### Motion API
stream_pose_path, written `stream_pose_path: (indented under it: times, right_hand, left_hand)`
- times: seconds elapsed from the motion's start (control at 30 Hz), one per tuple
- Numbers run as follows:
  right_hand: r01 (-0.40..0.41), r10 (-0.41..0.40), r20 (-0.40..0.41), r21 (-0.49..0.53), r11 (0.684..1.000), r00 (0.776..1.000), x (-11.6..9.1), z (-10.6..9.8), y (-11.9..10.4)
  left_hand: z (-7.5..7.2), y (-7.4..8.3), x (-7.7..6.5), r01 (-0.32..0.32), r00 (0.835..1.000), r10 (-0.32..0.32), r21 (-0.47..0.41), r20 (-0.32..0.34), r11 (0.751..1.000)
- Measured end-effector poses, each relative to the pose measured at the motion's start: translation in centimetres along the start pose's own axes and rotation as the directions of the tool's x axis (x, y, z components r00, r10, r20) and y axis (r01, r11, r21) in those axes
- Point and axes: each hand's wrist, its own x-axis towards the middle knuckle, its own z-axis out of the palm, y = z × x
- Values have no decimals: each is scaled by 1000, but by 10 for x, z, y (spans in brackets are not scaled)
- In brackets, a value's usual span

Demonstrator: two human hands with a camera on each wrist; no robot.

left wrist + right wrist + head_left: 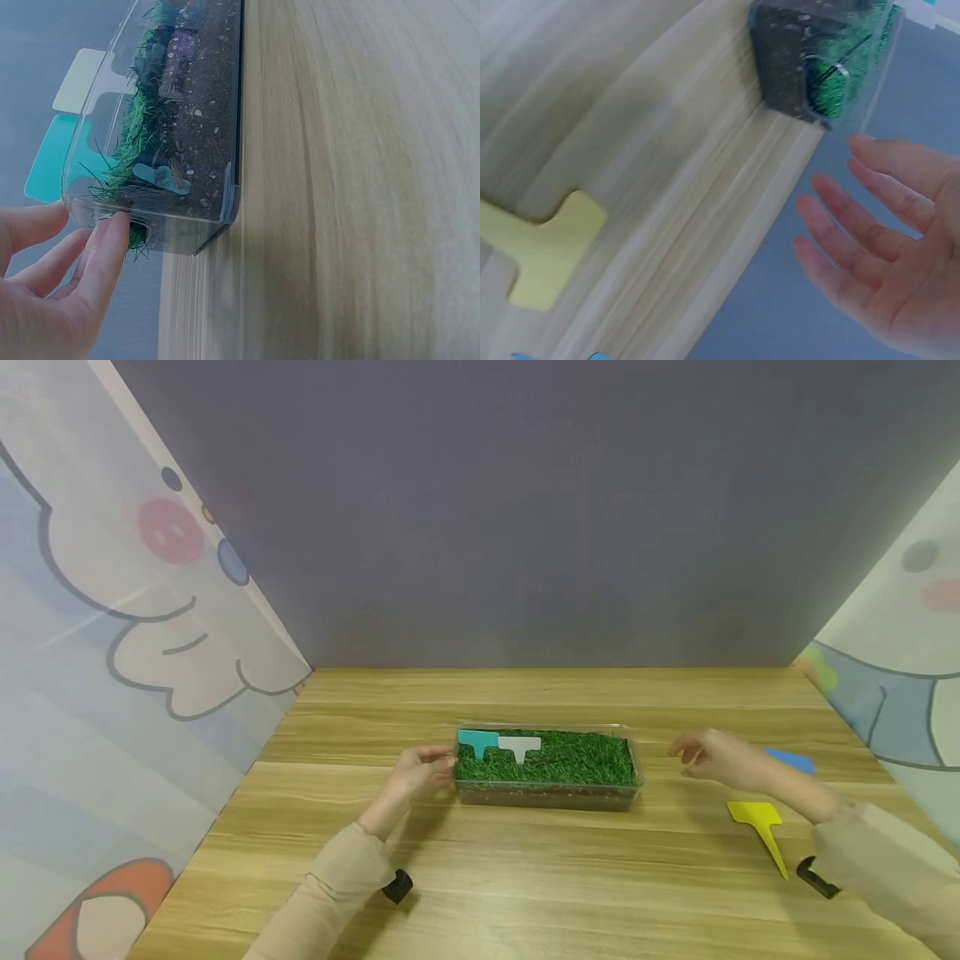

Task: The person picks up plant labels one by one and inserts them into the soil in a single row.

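Clear box (555, 785): oblong, plastic; stands upright at about the middle of the wooden desk (540, 877), long side facing the person. Contains dark soil (199, 97), seen through the walls, with green grass (585, 756) above.

Teal label (477, 740): T-shaped; stands upright in the grass at the left end of the clear box. Stem visible through the wall, down in the soil.

White label (519, 744): T-shaped; stands upright just right of the teal label, stem in the grass.

Left hand (415, 770): at the left end of the clear box. Thumb apart from the other fingers, all only slightly bent; tips at the end wall and rim, apparently touching.

Right hand (716, 760): hovers above the desk, between the clear box and the blue label. Fingers apart and loosely bent, tips clear of the box.

Blue label (790, 761): lies on the desk beyond the right forearm, partly hidden by it.

Yellow label (756, 814): T-shaped; lies flat on the near side of the right forearm, stem towards the person.

Sleeves (341, 877): beige, on both arms; black piece (397, 887) beside each.

Surroundings: grey wall (525, 510) behind the desk; cartoon panels (82, 710) left and right.
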Motion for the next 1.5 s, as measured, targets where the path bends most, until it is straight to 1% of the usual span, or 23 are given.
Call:
stream_pose_path:
  times: [0.13, 0.33, 0.6, 0.7, 0.83, 1.0, 1.13, 1.33, 1.5]
  right_hand:
    - [-2, 2, 6, -14, 1000, 1000, -7, 1, 7]
    - [-1, 3, 42, -37, 999, 999, -19, 2, 20]
    - [2, 1, 80, -35, 999, 997, -34, 3, 37]
    - [-14, 17, 103, -26, 1000, 995, -38, 3, 41]
    - [-65, 67, 137, -16, 998, 988, -42, 3, 46]
    - [-105, 114, 149, -66, 992, 982, -46, 7, 54]
    - [-114, 130, 142, -113, 987, 981, -50, 13, 62]
    - [-91, 103, 116, -106, 990, 988, -56, 20, 70]
    - [-57, 70, 115, -109, 992, 991, -60, 22, 74]
  left_hand:
    - [0, -1, 0, -6, 1000, 6, 3, 0, 1000]
    - [0, -1, 0, 2, 1000, -2, -5, 2, 1000]
    - [0, 0, 0, 6, 1000, -6, -4, -3, 1000]
    - [0, 0, 0, 9, 1000, -9, -8, -5, 1000]
    - [0, 0, -1, 5, 1000, -5, -2, 5, 1000]
    - [0, 2, -2, 1, 1000, -1, -2, 14, 1000]
    - [0, 2, -2, -1, 1000, 0, 6, 9, 1000]
    - [-1, 1, -1, -8, 1000, 8, 8, 6, 1000]
    - [0, 0, -1, -13, 1000, 13, 3, 2, 1000]
